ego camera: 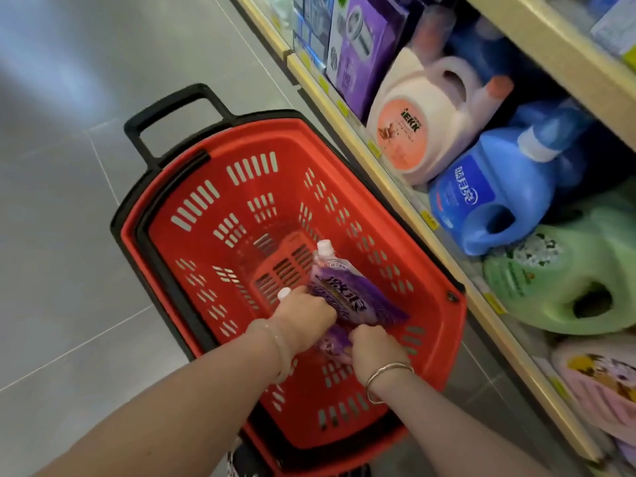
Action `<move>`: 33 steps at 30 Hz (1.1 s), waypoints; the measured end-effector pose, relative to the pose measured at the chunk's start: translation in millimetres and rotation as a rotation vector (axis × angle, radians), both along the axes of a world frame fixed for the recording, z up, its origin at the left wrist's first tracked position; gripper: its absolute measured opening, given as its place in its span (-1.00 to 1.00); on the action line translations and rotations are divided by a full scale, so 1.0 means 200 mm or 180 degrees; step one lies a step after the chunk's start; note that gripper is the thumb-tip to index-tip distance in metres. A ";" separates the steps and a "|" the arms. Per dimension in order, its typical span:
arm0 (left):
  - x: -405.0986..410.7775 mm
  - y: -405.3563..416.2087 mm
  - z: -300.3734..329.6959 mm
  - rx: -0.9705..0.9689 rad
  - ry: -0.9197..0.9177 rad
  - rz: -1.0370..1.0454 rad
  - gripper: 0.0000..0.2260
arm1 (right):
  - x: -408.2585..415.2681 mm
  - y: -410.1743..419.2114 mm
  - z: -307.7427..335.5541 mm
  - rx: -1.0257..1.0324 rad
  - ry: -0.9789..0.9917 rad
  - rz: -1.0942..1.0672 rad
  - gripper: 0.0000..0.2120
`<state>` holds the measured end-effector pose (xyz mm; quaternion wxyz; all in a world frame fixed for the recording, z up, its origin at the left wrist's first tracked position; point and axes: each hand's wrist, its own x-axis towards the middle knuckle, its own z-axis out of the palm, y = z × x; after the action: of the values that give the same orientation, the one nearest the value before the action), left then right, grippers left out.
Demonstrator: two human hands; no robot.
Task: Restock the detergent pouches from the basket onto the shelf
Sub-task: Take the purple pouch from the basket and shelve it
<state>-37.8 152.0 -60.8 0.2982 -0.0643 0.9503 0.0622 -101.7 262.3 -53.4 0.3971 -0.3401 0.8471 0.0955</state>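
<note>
At the frame's center, a red basket [344,187] with slotted walls and black handle [165,118], standing on grey floor tiles [62,235]. Inside, toward 5 o'clock of the basket floor, purple detergent pouches [358,301] with white caps; top one lying flat, cap pointing to 12 o'clock, a second white cap [284,293] peeking out at 9 o'clock of the left hand [304,316]. Left hand fingers curled down onto the pouches, gripping them, fingertips hidden beneath. Right hand [373,349] at 5 o'clock of the left, fingers curled around the lower edge of a pouch. Bracelets on both wrists. How many pouches lie in the stack: cannot tell, hands covering much of it. Pouch lettering white on purple, too blurred to read. At 3 o'clock, the shelf [406,201] with yellow edge, carrying a white jug [423,122] marked "iEKK" on its round peach label, a blue jug [499,191] with Chinese characters, a green jug [568,277], purple boxes [358,46] at 1 o'clock. Lower right items cut off by the frame edge.
</note>
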 end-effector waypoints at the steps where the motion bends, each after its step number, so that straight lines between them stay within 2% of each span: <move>1: 0.01 -0.01 0.05 -0.0032 -0.0055 0.0035 -0.77 | 0.00 -0.01 0.03 -0.0015 -0.0004 0.0024 -0.78; 4: 0.05 -0.03 0.24 0.0005 -0.0039 0.0064 -0.76 | -0.01 -0.04 0.20 -0.0037 0.0004 0.0091 -0.76; 9: 0.07 -0.10 0.70 0.0159 0.0067 -0.0086 -0.77 | -0.07 -0.11 0.66 0.0029 -0.0093 0.0286 -0.75; 14: 0.04 -0.19 1.43 0.0235 0.0059 -0.0270 -0.76 | -0.12 -0.21 1.38 0.0022 -0.0282 0.0751 -0.68; 17: 0.04 -0.24 1.89 0.0347 0.0111 -0.0369 -0.72 | -0.14 -0.26 1.88 -0.0071 -0.0296 0.1157 -0.70; 24: -0.10 -0.29 2.93 0.0226 0.0688 -0.0578 -0.70 | -0.23 -0.21 2.95 -0.0472 0.0541 0.1490 -0.67; 27: -0.19 -0.20 3.37 0.0141 0.0993 -0.0748 -0.73 | -0.28 -0.07 3.38 -0.0614 0.0860 0.1262 -0.56; 33: -0.31 0.09 4.12 0.0086 0.1836 -0.1213 -0.74 | -0.32 0.36 4.15 -0.1255 0.1580 0.0774 -0.58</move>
<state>-99.8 169.2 762.4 0.0243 0.1385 0.9895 0.0335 -166.0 333.9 776.3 0.0911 -0.4752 0.8733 0.0564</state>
